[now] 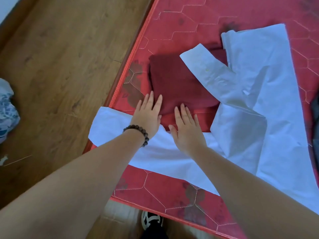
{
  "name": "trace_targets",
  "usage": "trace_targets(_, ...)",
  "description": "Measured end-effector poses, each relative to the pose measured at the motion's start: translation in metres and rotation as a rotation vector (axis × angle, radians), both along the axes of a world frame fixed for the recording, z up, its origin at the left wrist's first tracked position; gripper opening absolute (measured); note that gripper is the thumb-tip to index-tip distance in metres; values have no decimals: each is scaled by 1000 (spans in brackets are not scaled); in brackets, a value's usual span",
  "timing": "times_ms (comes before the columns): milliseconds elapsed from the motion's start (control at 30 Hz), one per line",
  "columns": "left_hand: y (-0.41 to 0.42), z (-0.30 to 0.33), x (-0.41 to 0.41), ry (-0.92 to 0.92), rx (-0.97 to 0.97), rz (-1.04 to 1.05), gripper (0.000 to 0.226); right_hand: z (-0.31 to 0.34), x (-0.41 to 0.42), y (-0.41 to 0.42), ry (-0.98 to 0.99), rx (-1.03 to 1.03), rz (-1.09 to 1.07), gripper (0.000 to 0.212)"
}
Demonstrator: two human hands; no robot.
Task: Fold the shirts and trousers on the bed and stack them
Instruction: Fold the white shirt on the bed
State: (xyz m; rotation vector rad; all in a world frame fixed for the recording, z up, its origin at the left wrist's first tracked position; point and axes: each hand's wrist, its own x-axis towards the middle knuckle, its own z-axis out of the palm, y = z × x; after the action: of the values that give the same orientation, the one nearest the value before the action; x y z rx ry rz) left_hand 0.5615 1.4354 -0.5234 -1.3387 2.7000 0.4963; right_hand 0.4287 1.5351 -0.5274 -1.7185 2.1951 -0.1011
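Leftmost, a wooden floor [60, 57] ran beside the bed, with a crumpled blue-and-white patterned cloth [7, 109] lying on it at the frame edge. Next came the red quilted mattress [215, 18], its corner nearest the person. On it, near that edge, sat a folded maroon garment [179, 83], already squared up; whether shirt or trousers, could not tell. Left hand [148, 114], beaded bracelet [138, 133] on the wrist, lay flat with fingers straight, fingertips on the maroon garment's near-left corner, gripping nothing. Right hand [186, 128] just beside it, also flat and spread, pressing the near edge of the same garment, holding nothing. Both wrists crossed over one sleeve of a white long-sleeved shirt [259, 109], which lay spread unfolded to the right, its other sleeve draped over the maroon garment's far-right corner. At far right a dark garment [315, 111] peeked in, mostly cut off. Below, a black-and-white shoe [151, 219] stood on the floor.

Progress, as judged: one piece folded and being smoothed; white shirt and the dark piece left, stacking barely started.
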Motion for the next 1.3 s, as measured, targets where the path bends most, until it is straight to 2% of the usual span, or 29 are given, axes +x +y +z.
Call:
trace_targets(100, 25, 5, 13, 67, -140, 46, 58, -1, 10, 29, 105, -193, -110, 59)
trace_targets(167, 54, 0, 19, 141, -170, -60, 54, -5, 18, 54, 103, -221, -156, 56)
trace_targets(267, 90, -14, 24, 131, -125, -271, 49, -18, 19, 85, 116, -165, -158, 55)
trace_targets(367, 99, -27, 31, 35, -64, -308, 54, -30, 16, 103, 170, -53, -100, 57)
trace_targets(467, 89, -27, 32, -12, -35, -223, 58, -27, 10, 97, 163, -70, -106, 56)
trace_targets(600, 53, -19, 33, -50, -22, 23, 62, -23, -12, 70, 92, -142, -86, 51)
trace_targets(733, 36, -25, 51, -127, -69, -12, 67, -22, -17, 60, 155, -59, -16, 56)
trace_targets(900, 29, -28, 59, -153, -113, -20, 65, -23, 12, 67, 186, -74, 98, 64)
trace_targets(1100, 14, -32, 69, -127, -138, -14, 66, -33, 65, 38, 153, -90, 32, 69)
trace_targets(1300, 16, -26, 80, -151, -129, 185, 65, -25, 99, 17, 77, -138, 155, 62)
